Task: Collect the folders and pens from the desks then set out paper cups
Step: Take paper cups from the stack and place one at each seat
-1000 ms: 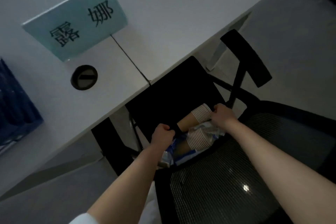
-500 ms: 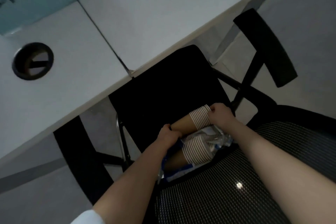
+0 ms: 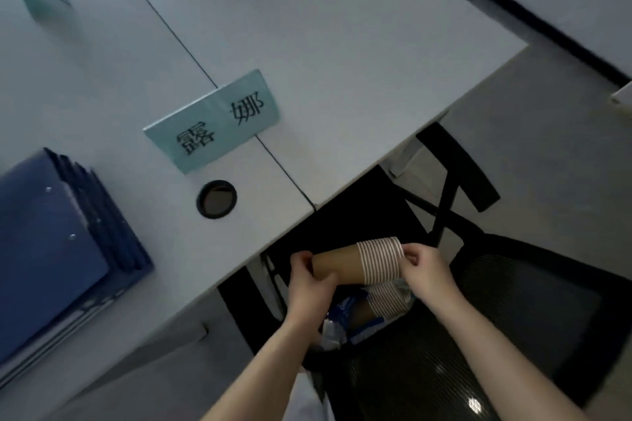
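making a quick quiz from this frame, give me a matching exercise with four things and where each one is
Things:
1. stack of paper cups
2. blue folders
3. name card
4. plastic sleeve of cups

Places:
A. standing on the desk just beyond the round cable hole
B. lying on the chair seat below the hands
C. held sideways between the left hand and right hand
D. piled on the desk at the left edge of the view

Pairs: 1-C, 2-D, 3-A, 4-B

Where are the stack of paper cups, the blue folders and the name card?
stack of paper cups (image 3: 355, 262), head view, brown side wall.
blue folders (image 3: 51, 249), head view, top cover.
name card (image 3: 212, 121), head view, printed face.
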